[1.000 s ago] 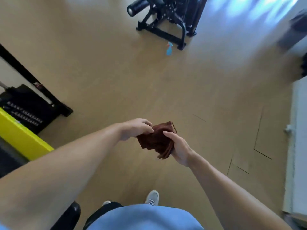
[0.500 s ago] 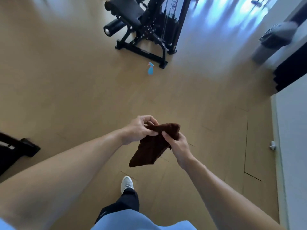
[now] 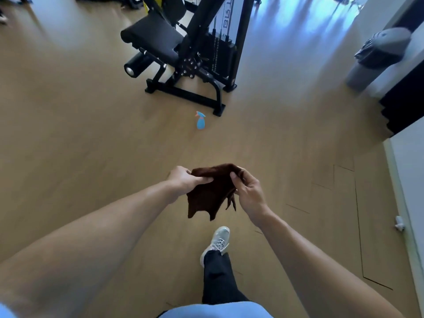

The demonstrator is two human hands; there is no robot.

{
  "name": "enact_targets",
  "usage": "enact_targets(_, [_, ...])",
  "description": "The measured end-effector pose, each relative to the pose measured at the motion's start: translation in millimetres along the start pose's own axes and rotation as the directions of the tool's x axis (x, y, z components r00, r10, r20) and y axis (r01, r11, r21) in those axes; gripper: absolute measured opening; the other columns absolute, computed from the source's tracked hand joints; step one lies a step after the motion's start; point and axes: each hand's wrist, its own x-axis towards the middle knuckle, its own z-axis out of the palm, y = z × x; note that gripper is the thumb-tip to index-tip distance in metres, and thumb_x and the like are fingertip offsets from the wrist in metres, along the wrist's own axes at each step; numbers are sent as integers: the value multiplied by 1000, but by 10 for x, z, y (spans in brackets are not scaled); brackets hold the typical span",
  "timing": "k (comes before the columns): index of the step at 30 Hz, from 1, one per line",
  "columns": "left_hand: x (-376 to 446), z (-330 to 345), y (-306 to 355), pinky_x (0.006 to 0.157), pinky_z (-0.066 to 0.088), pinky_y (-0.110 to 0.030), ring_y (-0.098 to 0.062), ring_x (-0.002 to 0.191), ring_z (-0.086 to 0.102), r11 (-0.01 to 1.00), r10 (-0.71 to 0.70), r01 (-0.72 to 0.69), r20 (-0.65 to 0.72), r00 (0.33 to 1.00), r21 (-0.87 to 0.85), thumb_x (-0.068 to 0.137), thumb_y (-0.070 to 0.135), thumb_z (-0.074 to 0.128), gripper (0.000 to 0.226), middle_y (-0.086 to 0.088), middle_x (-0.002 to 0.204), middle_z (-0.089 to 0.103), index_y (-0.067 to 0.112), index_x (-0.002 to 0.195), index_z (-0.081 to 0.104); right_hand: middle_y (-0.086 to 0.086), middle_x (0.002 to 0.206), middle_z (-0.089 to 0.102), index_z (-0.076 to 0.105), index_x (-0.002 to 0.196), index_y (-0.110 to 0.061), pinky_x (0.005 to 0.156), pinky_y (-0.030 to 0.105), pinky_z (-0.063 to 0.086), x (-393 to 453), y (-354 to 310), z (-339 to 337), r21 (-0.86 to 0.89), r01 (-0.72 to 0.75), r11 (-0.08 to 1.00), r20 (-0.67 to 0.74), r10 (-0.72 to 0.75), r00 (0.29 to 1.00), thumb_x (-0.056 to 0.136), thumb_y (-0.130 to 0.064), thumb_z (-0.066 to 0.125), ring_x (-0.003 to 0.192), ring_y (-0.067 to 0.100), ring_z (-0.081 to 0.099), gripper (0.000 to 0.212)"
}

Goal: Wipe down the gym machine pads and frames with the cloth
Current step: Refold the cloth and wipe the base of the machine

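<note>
A dark brown cloth (image 3: 210,191) hangs in front of me over the wooden floor. My left hand (image 3: 184,179) pinches its upper left edge and my right hand (image 3: 249,188) pinches its upper right edge, with the rest drooping between them. Ahead stands a black gym machine (image 3: 195,53) with a padded seat (image 3: 153,37), a roller pad (image 3: 135,66) and a weight stack. It is well beyond arm's reach.
A small blue spray bottle (image 3: 200,121) stands on the floor near the machine's front foot. A grey bin (image 3: 376,56) is at the upper right, a white wall (image 3: 410,171) on the right. My white shoe (image 3: 218,243) steps forward below the cloth.
The view has tilted up and moved toward the machine, which now looms larger. The cloth went from bunched between my hands to hanging spread out.
</note>
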Motion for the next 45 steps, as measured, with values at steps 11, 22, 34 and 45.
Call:
enact_targets(11, [2046, -68, 1648, 104, 49, -41, -21, 104, 70, 996, -49, 60, 147, 988, -70, 84, 57, 68, 44, 0, 104, 77, 19, 103, 72, -8, 109, 78, 74, 113, -33, 98, 33, 55, 2661, -546, -524, -161, -167, 973, 8, 170, 985, 107, -38, 51, 106, 9, 71, 25])
enact_targets(22, [4122, -325, 2991, 91, 56, -47, -34, 102, 68, 969, 3, 12, 60, 998, -245, 86, 55, 55, 47, -16, 111, 68, 11, 105, 60, 5, 129, 65, 52, 142, -24, 106, 51, 49, 5003, -767, -523, -90, -619, 780, -48, 617, 785, 96, -69, 49, 118, 26, 62, 64])
enact_targets(34, [6019, -575, 4494, 76, 56, -36, -28, 93, 64, 947, -76, 142, 228, 971, -287, 98, 44, 55, 25, -11, 105, 64, 19, 96, 60, 8, 141, 64, 51, 148, -20, 124, 47, 23, 7158, -1120, -612, 465, -508, 725, 263, 434, 861, 101, -62, 41, 136, 24, 55, 63])
enact_targets(45, [7945, -100, 5406, 69, 45, -30, -19, 90, 59, 947, -240, 207, -112, 964, -246, 99, 29, 57, 18, -8, 109, 64, 13, 108, 57, 8, 119, 73, 57, 121, -16, 100, 38, 55, 9561, -1381, -1464, -73, -471, 879, -73, 466, 882, 95, -29, 72, 107, 19, 70, 33])
